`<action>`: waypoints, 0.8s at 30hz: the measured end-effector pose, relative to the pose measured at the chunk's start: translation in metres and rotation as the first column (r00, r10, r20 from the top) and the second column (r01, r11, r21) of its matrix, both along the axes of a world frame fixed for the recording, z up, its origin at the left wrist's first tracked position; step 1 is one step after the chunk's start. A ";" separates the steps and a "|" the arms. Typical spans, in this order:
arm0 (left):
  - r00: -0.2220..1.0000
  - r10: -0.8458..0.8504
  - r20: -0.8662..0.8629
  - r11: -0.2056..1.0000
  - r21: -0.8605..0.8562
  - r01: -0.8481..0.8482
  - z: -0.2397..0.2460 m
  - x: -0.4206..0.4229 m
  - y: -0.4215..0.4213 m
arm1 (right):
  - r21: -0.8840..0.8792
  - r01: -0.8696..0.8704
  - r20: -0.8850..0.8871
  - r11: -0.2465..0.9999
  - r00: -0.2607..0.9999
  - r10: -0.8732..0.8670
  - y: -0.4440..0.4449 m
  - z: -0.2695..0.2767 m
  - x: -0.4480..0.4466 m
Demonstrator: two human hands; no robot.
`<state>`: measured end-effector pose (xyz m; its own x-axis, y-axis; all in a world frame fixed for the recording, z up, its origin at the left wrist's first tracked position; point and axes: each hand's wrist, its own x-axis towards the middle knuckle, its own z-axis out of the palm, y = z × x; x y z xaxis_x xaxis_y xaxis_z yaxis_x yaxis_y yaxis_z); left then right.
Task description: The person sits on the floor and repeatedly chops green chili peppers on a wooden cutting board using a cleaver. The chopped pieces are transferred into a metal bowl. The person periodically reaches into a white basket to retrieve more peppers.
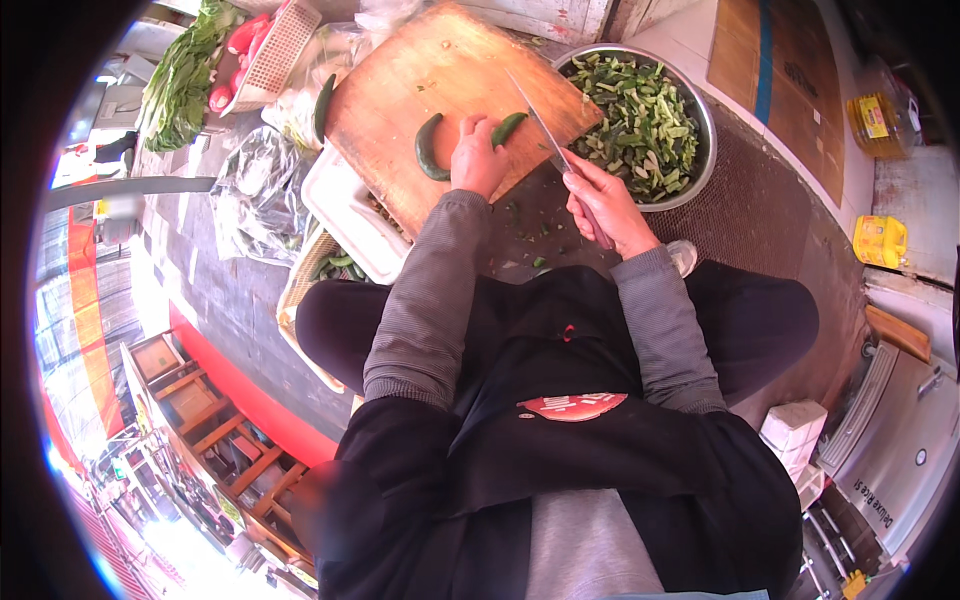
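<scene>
My left hand presses down on a wooden cutting board, its fingers at the near end of a short green pepper. Part of that pepper is hidden by the fingers. In my right hand is the handle of a kitchen knife; its long blade points away from me over the board's right part, apart from the pepper. A curved green pepper lies just left of my left hand. Another long pepper rests at the board's left edge.
A metal basin of chopped green pieces stands right of the board, partly under its corner. Left are a white tray, a basket of green vegetables and a plastic bag. Leafy greens and a basket lie farther off.
</scene>
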<state>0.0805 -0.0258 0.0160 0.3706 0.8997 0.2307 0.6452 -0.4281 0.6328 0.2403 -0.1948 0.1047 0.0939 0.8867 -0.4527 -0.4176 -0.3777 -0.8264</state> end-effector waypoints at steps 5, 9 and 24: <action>0.997 0.081 -0.008 0.996 -0.038 -0.082 0.003 0.003 -0.011 | 0.018 -0.013 -0.043 1.000 0.999 0.014 0.002 0.004 -0.007; 0.997 0.077 -0.012 0.996 0.035 -0.076 0.001 0.006 -0.013 | -0.026 -0.035 0.036 0.999 0.999 0.035 0.007 0.000 -0.009; 0.985 0.171 -0.001 0.950 0.266 -0.164 0.000 -0.046 0.003 | -0.014 0.007 -0.183 1.000 0.983 -0.010 0.016 -0.026 -0.001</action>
